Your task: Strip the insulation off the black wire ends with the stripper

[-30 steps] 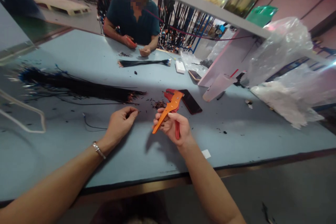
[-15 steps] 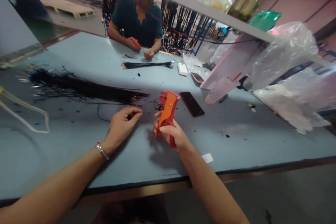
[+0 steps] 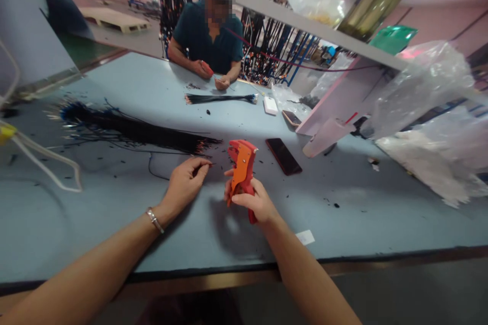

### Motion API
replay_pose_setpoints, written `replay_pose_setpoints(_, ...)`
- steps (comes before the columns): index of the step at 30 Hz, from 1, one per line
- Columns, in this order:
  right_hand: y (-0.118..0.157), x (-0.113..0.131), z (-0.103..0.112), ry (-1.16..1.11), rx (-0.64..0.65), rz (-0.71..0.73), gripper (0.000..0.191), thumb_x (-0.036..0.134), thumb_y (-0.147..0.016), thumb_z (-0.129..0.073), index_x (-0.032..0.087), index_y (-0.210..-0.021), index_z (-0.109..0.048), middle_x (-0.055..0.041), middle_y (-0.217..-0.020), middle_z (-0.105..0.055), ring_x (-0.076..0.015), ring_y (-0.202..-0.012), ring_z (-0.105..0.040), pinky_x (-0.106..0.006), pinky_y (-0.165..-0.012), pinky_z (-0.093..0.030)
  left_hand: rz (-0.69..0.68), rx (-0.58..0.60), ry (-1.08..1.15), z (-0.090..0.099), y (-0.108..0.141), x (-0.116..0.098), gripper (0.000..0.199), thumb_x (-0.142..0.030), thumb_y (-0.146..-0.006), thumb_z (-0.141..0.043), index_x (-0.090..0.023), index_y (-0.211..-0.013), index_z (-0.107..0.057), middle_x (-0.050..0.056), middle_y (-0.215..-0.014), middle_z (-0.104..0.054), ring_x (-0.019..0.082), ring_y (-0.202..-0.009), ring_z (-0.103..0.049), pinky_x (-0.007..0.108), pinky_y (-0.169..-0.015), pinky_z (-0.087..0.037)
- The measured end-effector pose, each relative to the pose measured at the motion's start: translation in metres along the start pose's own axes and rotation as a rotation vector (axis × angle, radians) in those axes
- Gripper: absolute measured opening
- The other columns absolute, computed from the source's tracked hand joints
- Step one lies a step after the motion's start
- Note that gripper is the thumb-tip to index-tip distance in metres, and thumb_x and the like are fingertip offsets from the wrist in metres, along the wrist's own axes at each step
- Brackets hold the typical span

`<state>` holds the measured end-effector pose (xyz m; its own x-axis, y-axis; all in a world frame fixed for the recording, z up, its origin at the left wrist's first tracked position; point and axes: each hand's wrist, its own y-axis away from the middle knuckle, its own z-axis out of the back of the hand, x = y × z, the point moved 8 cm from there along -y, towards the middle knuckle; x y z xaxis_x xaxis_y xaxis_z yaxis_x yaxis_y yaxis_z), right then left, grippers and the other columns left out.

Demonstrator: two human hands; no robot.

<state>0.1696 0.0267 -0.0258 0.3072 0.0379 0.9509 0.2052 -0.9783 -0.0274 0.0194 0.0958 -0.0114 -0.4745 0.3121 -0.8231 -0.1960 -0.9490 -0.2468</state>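
Observation:
My left hand point(image 3: 187, 180) pinches a thin dark wire point(image 3: 152, 168), whose short end pokes out past the fingertips toward the right. The rest of that wire curves over the table behind the hand. Wrapped around the handles of a red and orange wire stripper point(image 3: 243, 165) is my right hand point(image 3: 253, 200); the tool stands upright with its jaws at the top, apart from the wire end. A large bundle of black wires point(image 3: 133, 129) lies just beyond my left hand, copper-coloured ends to the right, blue and silvery ends to the left.
A dark phone point(image 3: 284, 156) lies right of the wire stripper. Across the table point(image 3: 362, 228), a co-worker point(image 3: 209, 35) holds a red tool near a smaller wire bundle point(image 3: 221, 99). A white post point(image 3: 331, 96) and plastic bags point(image 3: 419, 86) stand at the right. Dark scraps are scattered about.
The view has shifted slightly, so the table things sit a little farther right and lower. The wire stripper has turned a little in my right hand; both hands keep their hold.

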Motion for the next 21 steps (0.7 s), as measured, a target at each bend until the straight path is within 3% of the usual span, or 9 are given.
replay_pose_setpoints(3, 0.005, 0.012, -0.008, 0.064, 0.117, 0.069, 0.046, 0.02, -0.07, -0.07, 0.02, -0.115, -0.059, -0.0018, -0.087, -0.06, -0.0167, -0.078, -0.059, -0.032, -0.074, -0.046, -0.07, -0.036, -0.009, 0.002, -0.001, -0.004, 0.03, -0.037, -0.086, -0.049, -0.018, -0.09, -0.072, 0.006, -0.092, -0.071, 0.02, -0.087, -0.064, 0.028, -0.079, -0.048)
replay_pose_setpoints(7, 0.008, 0.005, -0.013, 0.139, 0.199, -0.086, 0.043, 0.025, -0.071, -0.07, 0.017, -0.111, -0.06, -0.0026, -0.082, -0.062, -0.0164, -0.072, -0.058, -0.03, -0.066, -0.045, -0.057, -0.042, 0.051, 0.004, -0.003, -0.001, 0.032, -0.038, -0.085, -0.051, -0.017, -0.092, -0.074, 0.007, -0.095, -0.074, 0.022, -0.089, -0.066, 0.029, -0.081, -0.05)
replay_pose_setpoints(10, 0.003, 0.007, 0.007, 0.246, -0.018, -0.087, 0.035, 0.025, -0.069, -0.068, 0.017, -0.102, -0.062, -0.0014, -0.079, -0.062, -0.0157, -0.068, -0.057, -0.028, -0.061, -0.044, -0.006, 0.011, 0.094, -0.001, -0.003, 0.005, 0.032, -0.039, -0.083, -0.053, -0.018, -0.093, -0.075, 0.007, -0.099, -0.076, 0.023, -0.093, -0.068, 0.031, -0.085, -0.051)
replay_pose_setpoints(12, 0.002, 0.016, 0.022, 0.287, -0.211, 0.02, 0.032, 0.024, -0.07, -0.066, 0.018, -0.101, -0.061, -0.0008, -0.081, -0.061, -0.0156, -0.069, -0.057, -0.028, -0.064, -0.045, -0.002, 0.043, 0.072, -0.005, -0.002, 0.007, 0.032, -0.039, -0.082, -0.053, -0.019, -0.093, -0.075, 0.006, -0.099, -0.076, 0.024, -0.093, -0.068, 0.031, -0.086, -0.051)
replay_pose_setpoints(14, 0.003, 0.022, 0.027, 0.271, -0.273, 0.12, 0.035, 0.024, -0.071, -0.066, 0.02, -0.105, -0.06, -0.0008, -0.084, -0.061, -0.0164, -0.073, -0.058, -0.029, -0.068, -0.047, -0.015, 0.061, 0.014, -0.007, 0.0, 0.007, 0.033, -0.04, -0.084, -0.051, -0.019, -0.093, -0.075, 0.005, -0.098, -0.076, 0.023, -0.092, -0.068, 0.03, -0.083, -0.05)
replay_pose_setpoints(18, 0.001, 0.016, 0.006, 0.267, -0.063, 0.122, 0.041, 0.024, -0.072, -0.066, 0.021, -0.112, -0.058, -0.0013, -0.087, -0.061, -0.0169, -0.079, -0.06, -0.031, -0.074, -0.048, 0.024, 0.125, -0.191, -0.012, 0.001, 0.007, 0.036, -0.041, -0.087, -0.045, -0.021, -0.094, -0.073, 0.004, -0.09, -0.076, 0.022, -0.081, -0.067, 0.028, -0.069, -0.046)
replay_pose_setpoints(21, 0.004, 0.016, -0.004, 0.431, -0.006, 0.133, 0.039, 0.021, -0.072, -0.064, 0.02, -0.11, -0.058, -0.0013, -0.087, -0.061, -0.0163, -0.078, -0.059, -0.03, -0.074, -0.048, 0.068, 0.176, -0.28, -0.013, 0.001, 0.007, 0.035, -0.041, -0.086, -0.043, -0.021, -0.093, -0.072, 0.004, -0.084, -0.074, 0.022, -0.076, -0.064, 0.028, -0.065, -0.041)
